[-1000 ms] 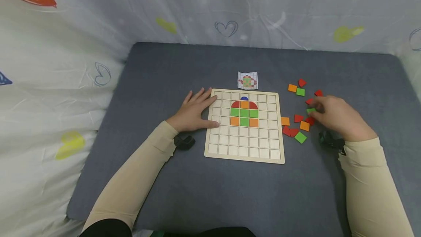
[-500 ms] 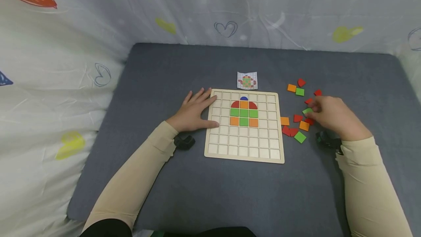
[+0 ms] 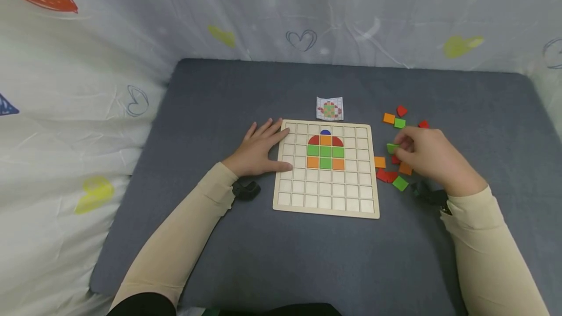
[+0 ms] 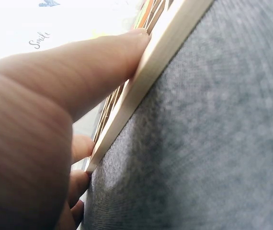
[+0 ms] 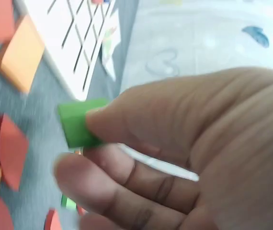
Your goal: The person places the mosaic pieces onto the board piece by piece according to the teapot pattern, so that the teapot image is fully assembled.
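Observation:
A pale wooden grid board [image 3: 325, 202] lies on the grey table, with blue, red, orange and green tiles set in its upper middle squares. My left hand [image 3: 258, 150] rests spread at the board's left edge, thumb and index finger lying over the rim. In the left wrist view the thumb [image 4: 103, 62] presses on the board's rim [image 4: 141, 81]. Right of the board, my right hand [image 3: 432, 157] pinches a green square tile [image 5: 81, 122] between thumb and fingers, above several loose tiles. Part of that pile is hidden under the hand.
A small picture card [image 3: 330, 108] with a coloured grid pattern lies just beyond the board. Loose pieces lie to the right, among them an orange square [image 3: 379, 162], a green square [image 3: 400, 183] and a red piece [image 3: 401, 110]. A printed curtain [image 3: 263, 9] hangs behind the table.
My right hand has moved left towards the board, carrying the green tile out from among the loose pieces. The left hand and the board have stayed in place.

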`<state>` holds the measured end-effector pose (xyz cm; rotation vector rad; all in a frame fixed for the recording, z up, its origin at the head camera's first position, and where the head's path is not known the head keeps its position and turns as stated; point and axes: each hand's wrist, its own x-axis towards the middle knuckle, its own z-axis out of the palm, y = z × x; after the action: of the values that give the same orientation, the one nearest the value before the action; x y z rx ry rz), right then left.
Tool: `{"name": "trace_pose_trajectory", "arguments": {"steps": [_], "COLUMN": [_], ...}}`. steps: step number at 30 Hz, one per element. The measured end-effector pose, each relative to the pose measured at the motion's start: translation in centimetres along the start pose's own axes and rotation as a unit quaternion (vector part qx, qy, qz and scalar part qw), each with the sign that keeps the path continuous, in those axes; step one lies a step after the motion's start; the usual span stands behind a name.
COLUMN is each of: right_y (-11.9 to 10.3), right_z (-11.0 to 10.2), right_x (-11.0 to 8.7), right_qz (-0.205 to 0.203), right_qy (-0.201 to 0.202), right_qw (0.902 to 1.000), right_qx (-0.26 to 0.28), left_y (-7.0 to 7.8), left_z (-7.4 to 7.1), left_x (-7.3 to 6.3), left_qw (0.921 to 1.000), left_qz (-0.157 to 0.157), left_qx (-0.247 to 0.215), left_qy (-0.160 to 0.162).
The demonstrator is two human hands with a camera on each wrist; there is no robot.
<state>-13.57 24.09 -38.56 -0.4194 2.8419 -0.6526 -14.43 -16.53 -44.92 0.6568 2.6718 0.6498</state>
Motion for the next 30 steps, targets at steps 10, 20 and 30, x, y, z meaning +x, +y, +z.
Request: {"name": "trace_pose_trajectory", "arguments": {"steps": [10,20,30], "right_y": [-3.3,-5.2,-5.7], "right_z": [1.4,4.5,6.0], "right_x": [-0.2,0.3,0.7], "right_qz": [-0.059,-0.12,-0.146], "right_qy": [-0.022,-0.04,-0.074], "right_qw": [0.9974,0.9906,0.9843], "right_qx": [0.035,0.052,0.066], "left_y": [0.0,0.0,0.0], "left_z": [0.0,0.2,0.1], "left_x": [0.0,-0.1,-0.2], "left_qw": [1.0,1.0,1.0], "left_qz": [0.001,0.002,0.005], "left_qx": [-0.002,-0.002,-0.003], "left_qy": [0.003,0.003,0.004]}}
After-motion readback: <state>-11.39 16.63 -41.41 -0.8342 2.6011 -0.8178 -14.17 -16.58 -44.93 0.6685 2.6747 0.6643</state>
